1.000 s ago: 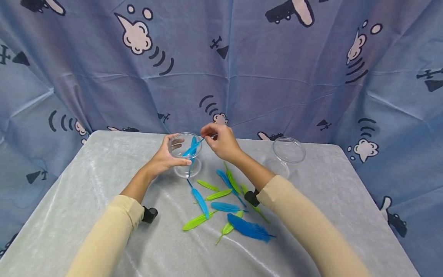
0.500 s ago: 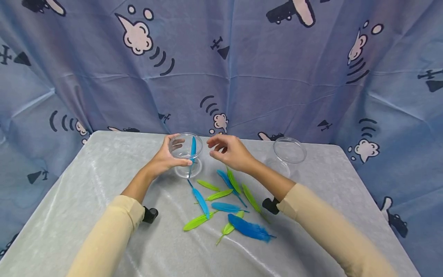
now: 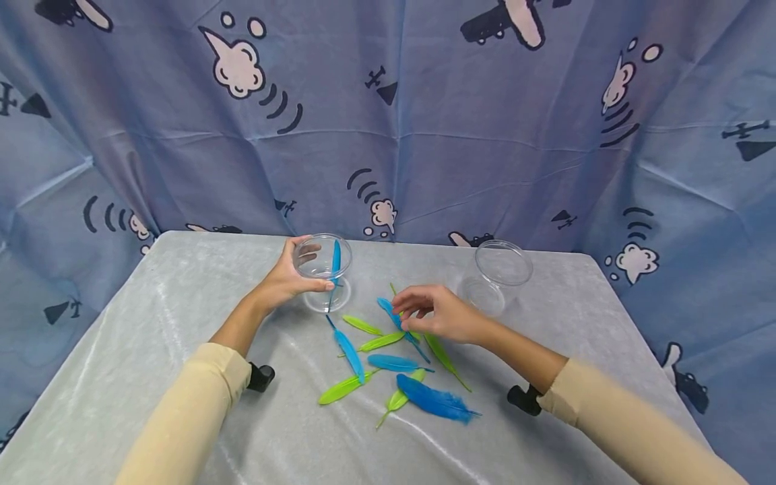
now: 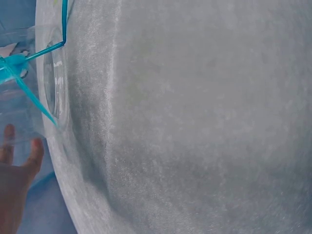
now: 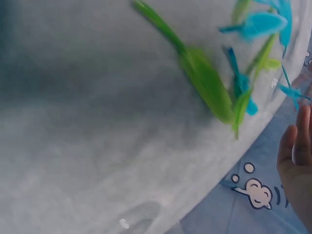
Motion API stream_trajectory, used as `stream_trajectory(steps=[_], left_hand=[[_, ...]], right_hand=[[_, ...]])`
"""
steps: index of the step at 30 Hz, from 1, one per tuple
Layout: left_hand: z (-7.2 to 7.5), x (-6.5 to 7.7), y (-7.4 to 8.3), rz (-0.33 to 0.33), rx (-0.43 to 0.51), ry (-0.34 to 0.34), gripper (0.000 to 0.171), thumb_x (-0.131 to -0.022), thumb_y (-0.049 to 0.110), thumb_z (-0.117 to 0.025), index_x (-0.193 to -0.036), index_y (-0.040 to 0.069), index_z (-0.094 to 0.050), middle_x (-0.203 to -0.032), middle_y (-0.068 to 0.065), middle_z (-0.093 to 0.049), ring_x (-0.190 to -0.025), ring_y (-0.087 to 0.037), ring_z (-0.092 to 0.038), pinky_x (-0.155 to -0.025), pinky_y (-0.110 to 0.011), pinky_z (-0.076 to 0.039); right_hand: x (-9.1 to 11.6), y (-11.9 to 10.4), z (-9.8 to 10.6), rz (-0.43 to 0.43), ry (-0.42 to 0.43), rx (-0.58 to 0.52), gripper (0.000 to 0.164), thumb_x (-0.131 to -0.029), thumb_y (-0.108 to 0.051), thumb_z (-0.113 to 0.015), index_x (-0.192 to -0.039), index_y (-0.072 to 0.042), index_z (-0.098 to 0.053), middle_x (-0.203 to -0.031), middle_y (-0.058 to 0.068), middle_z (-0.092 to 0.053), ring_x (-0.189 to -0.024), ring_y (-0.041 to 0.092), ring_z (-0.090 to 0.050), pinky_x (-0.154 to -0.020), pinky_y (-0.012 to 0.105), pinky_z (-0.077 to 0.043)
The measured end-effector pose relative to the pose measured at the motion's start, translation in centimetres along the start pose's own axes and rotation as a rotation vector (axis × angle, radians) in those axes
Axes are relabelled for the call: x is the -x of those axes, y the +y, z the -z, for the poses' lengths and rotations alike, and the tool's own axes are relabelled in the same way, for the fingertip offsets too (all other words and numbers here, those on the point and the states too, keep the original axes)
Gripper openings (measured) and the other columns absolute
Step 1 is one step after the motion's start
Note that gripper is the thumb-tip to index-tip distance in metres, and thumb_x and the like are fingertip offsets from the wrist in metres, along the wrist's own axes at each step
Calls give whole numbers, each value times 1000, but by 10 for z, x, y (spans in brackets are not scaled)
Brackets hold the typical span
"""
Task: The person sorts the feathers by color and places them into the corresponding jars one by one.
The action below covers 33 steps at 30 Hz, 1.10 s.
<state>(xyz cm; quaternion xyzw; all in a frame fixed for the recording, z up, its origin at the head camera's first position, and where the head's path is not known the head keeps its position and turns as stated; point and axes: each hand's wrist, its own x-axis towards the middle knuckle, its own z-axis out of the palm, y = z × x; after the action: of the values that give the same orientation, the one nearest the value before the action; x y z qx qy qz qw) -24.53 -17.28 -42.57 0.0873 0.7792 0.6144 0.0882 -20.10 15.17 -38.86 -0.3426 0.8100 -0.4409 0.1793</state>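
Note:
In the head view, my left hand (image 3: 283, 276) grips a clear plastic cup (image 3: 343, 291) from its left side, thumb across the front. Light-blue feathers (image 4: 14, 68) stick up inside the cup in the left wrist view. My right hand (image 3: 445, 314) hovers over the feather pile, fingers loosely bent and holding nothing. Its fingertips overlap a light-blue feather (image 3: 386, 306) and a green one at the top of the pile. In the right wrist view, that hand (image 5: 297, 161) shows at the right edge, with a green feather (image 5: 207, 85) lying farther left.
Several green and blue feathers lie scattered mid-table, among them a broad dark-blue feather (image 3: 433, 399) at the front and a green feather (image 3: 342, 389) to its left. A second clear cup (image 3: 485, 296) stands at the back right. Behind the table (image 3: 182, 323) hangs a patterned blue curtain (image 3: 339, 87).
My right hand let go of a blue feather at the cup's mouth, then moved right and down toward the feather pile. My left hand and the cup stay in place.

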Motion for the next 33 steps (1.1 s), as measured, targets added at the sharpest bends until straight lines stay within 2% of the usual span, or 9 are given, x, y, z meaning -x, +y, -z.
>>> stream_trajectory(steps=[5,11,16,22,27,33], left_hand=[[0,0,-1,5,-4,1,105,-78,11,-86,-153,13,-13,-157,-15,-30,-148,-33,-23,-112,-56,-33],[1,1,-1,6,4,1,106,-77,10,-86,-153,14,-13,-157,-14,-31,-148,-32,-23,-112,-56,-33],[1,1,0,8,1,1,106,-77,10,-86,-153,14,-13,-157,-14,-30,-148,-32,-23,-112,-56,-32],[0,0,1,6,-2,-1,105,-77,10,-86,-152,13,-13,-157,-14,-31,-148,-33,-23,-112,-56,-32],[0,1,1,8,-3,-1,106,-77,10,-86,-153,14,-12,-157,-14,-31,-148,-33,-23,-112,-55,-33],[-1,1,1,3,1,0,106,-77,10,-86,-153,13,-12,-157,-15,-31,-148,-33,-24,-111,-55,-34]], right_hand=[[8,11,-10,-22,-105,-69,32,-91,1,-68,-122,7,-62,-114,21,-70,-102,34,-68,-83,39,-55],[14,18,-17,-70,-211,-114,35,-92,-3,-68,-125,5,-61,-114,17,-71,-104,28,-69,-77,30,-54],[16,20,-24,-93,-291,-182,34,-93,1,-66,-126,8,-60,-113,18,-70,-107,33,-67,-81,28,-55],[17,24,-31,-122,-345,-244,35,-93,3,-65,-126,8,-59,-111,19,-71,-107,32,-67,-86,27,-55],[17,26,-33,-131,-373,-251,36,-92,2,-65,-128,7,-58,-111,18,-72,-107,28,-68,-85,26,-55],[19,27,-36,-117,-392,-232,35,-92,2,-66,-125,6,-59,-103,17,-74,-96,19,-69,-75,22,-53]])
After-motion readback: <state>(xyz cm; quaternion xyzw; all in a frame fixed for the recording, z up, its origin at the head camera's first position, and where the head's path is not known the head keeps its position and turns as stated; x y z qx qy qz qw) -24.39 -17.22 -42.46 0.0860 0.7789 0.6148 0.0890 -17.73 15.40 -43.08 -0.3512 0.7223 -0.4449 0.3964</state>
